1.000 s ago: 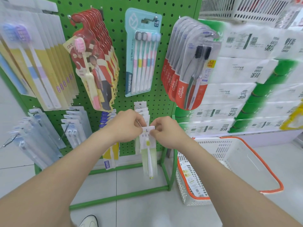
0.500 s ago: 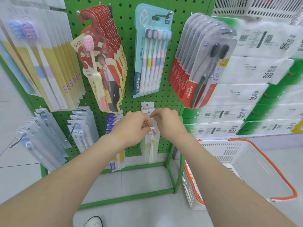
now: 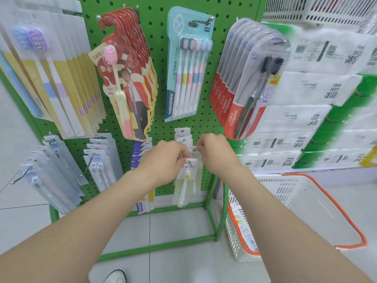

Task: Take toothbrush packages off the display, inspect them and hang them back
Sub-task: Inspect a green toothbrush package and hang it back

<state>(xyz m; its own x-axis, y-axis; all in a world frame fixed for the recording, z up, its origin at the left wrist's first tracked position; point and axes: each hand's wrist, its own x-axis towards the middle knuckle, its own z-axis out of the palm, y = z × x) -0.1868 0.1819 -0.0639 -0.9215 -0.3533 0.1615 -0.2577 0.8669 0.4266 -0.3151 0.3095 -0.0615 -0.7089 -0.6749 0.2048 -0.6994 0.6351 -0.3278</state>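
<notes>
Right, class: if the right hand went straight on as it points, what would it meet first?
Probably the stack of white-topped clear toothbrush packages hanging on the metal hook, then the green perforated board; depth is unclear.

Both forearms reach forward, converging. Left hand (image 3: pixel 163 160) and right hand (image 3: pixel 216 154) are knuckles-up, nearly touching, fingers curled, pinching a small clear toothbrush package (image 3: pixel 184 186) hanging right under the grip.

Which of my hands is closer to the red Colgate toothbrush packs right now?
Right. Your right hand sits just below and left of the Colgate packs; your left hand is farther left, beyond the green toothbrush package that both hands hold by its top.
</notes>
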